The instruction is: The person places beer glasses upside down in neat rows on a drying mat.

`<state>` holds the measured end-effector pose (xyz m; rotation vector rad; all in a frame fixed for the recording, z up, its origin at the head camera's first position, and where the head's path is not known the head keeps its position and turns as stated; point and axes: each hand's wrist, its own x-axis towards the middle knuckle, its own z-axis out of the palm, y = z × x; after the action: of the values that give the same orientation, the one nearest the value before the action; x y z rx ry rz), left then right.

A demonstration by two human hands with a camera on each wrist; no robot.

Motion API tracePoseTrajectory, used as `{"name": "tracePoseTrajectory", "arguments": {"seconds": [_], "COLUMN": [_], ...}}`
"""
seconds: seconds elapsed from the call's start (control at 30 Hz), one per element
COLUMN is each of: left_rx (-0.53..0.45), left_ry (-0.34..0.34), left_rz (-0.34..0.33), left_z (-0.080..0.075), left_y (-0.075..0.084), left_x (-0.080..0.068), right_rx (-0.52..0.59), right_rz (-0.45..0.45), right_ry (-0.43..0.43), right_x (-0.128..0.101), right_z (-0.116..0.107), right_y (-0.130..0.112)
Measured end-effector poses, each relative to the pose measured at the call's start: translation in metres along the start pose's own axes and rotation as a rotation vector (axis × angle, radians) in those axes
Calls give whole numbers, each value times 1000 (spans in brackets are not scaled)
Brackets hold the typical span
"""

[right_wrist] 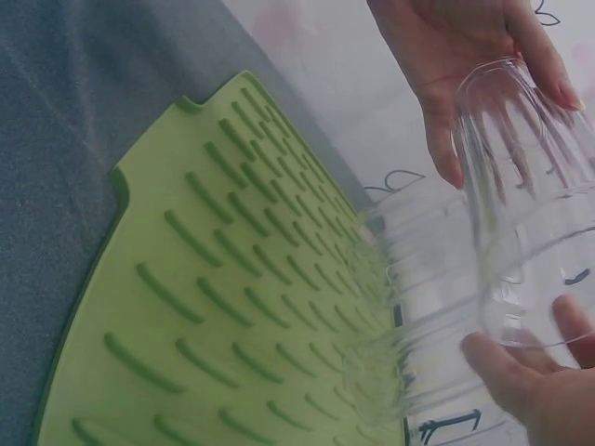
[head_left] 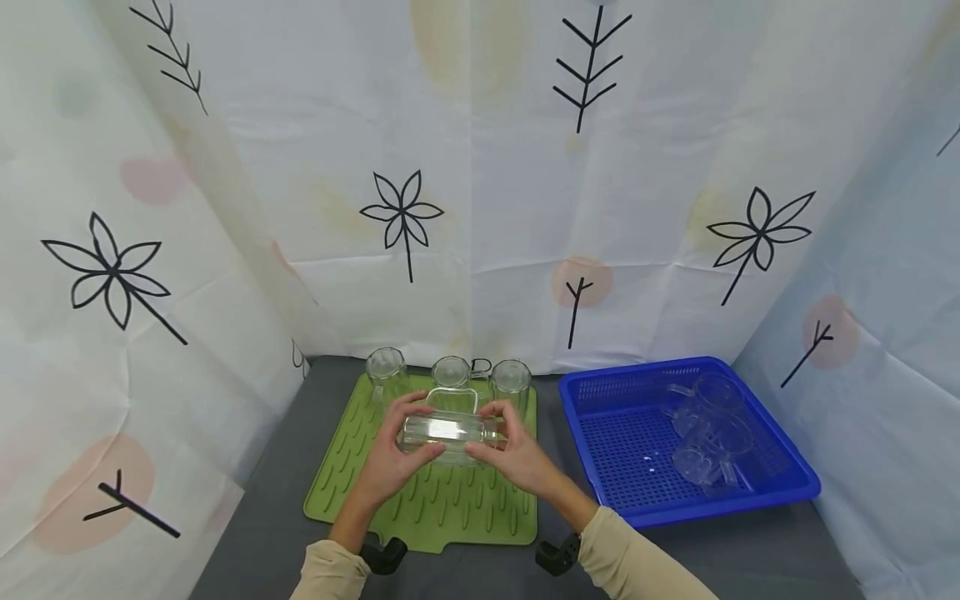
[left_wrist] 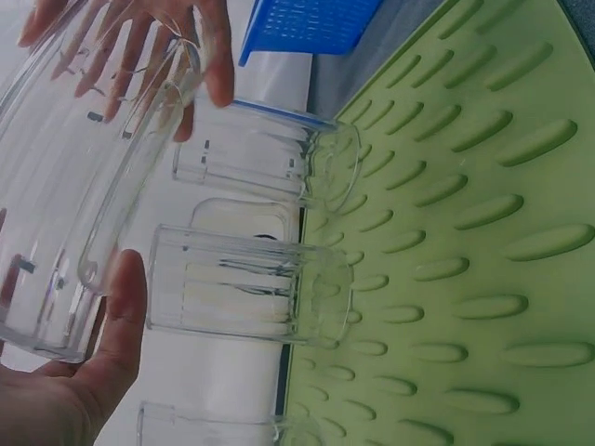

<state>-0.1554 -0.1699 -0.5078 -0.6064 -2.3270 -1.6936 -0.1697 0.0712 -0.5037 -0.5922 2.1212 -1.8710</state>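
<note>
A clear glass mug lies sideways in the air above the green drying mat, held between both hands. My left hand grips its left end, thumb on the near side and fingers on the far side. At the other end, my right hand holds it between thumb and fingers. In the left wrist view the tilted mug fills the upper left corner. Behind it, three more glass mugs stand in a row along the mat's far edge; the held mug partly covers the middle one.
To the right, a blue plastic basket contains several clear glass mugs, bunched at its right side. Mat and basket lie on a dark grey table. A white patterned curtain surrounds the back and sides.
</note>
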Motion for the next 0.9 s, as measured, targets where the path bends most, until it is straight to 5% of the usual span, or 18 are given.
{"name": "tracePoseTrajectory", "arguments": {"seconds": [0.37, 0.7, 0.9], "left_rx": [95, 132, 181], "left_ry": [36, 105, 157], "left_rz": [91, 133, 159], "left_z": [-11, -28, -37], "left_y": [2, -1, -1], "left_x": [0, -1, -4], "right_rx": [-203, -352, -555], "right_rz": [-4, 8, 2], "right_ry": [-10, 109, 146], "right_x": [-3, -12, -19], "right_z": [0, -20, -36], "right_y": [-7, -17, -20]}}
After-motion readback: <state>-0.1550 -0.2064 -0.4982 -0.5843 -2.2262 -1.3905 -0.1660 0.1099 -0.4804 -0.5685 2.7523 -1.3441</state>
